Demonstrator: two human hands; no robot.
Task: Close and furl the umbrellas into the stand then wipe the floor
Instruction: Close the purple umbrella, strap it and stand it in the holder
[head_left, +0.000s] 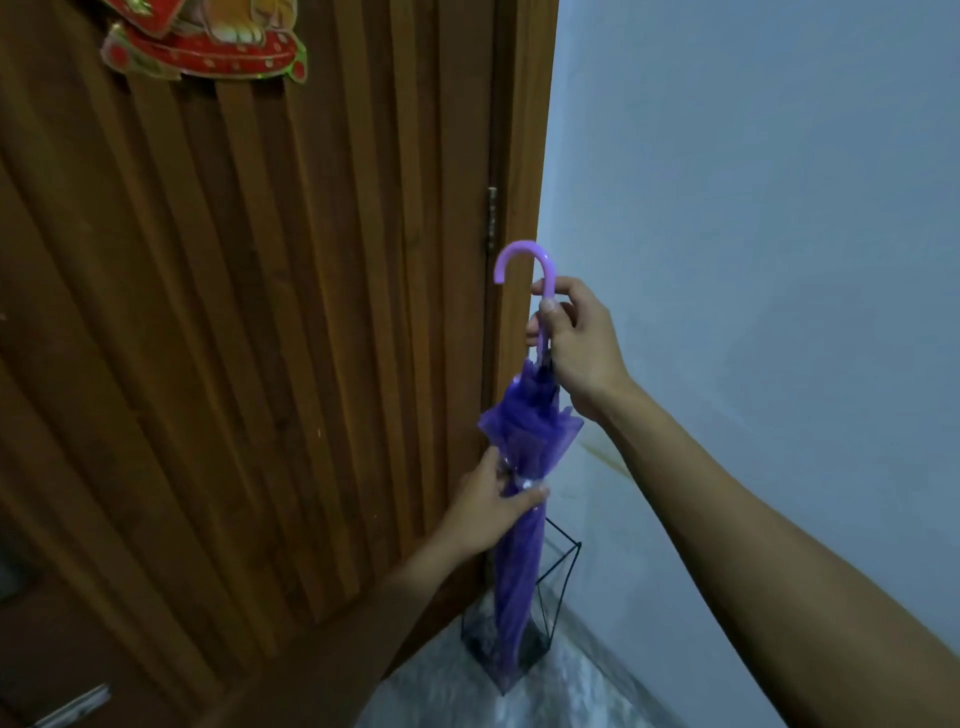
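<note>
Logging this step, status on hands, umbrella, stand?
Right hand grips curved lilac handle. Left hand grips furled purple translucent umbrella mid-canopy. Tip down inside black wire stand. Nothing blocking.

My right hand (576, 343) up high, fingers curled round the umbrella handle (522, 260), forearm stretched in from lower right, my left hand (491, 512) lower, thumb and fingers wrapped round the furled canopy (519, 545).
</note>
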